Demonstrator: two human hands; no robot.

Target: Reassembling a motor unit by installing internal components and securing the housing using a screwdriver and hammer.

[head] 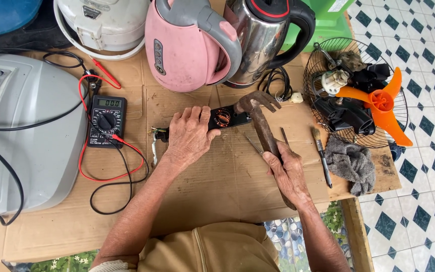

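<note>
The motor [223,118], a small black part with copper windings showing, is the landmark; it lies on cardboard [212,186] at mid-table.

Far left of the motor: a grey appliance housing [21,136] with buttons, a black cable looped over it. Nearer, left of the motor: a multimeter [106,121], display lit, red and black leads plugged in and trailing loose; neither probe touches the motor. Judgement: no measurement is under way at this moment.

Just left of the motor: the left hand [190,136] lies palm-down, fingers curled over the motor's left end, pinning it to the cardboard. Short wires stick out from under the hand on its left side.

At the motor's right end: the head of a rusty claw hammer [260,116] touches or nearly touches the part; contact cannot be told for certain. The right hand [289,174], below and right of the motor, is closed around the hammer's handle.

Just right of the motor, beside the hammer: thin metal tools [254,145], a brush [321,151], a grey rag [351,163].

Behind the motor: a white cooker [101,22], a pink kettle [190,48], a steel kettle [263,40].

Far right of the motor: a fan [358,93], front guard off, orange blade still on, its rear parts exposed.

Progress, as judged: the motor is out on the cardboard and held for hammer work; the fan remains open.
</note>
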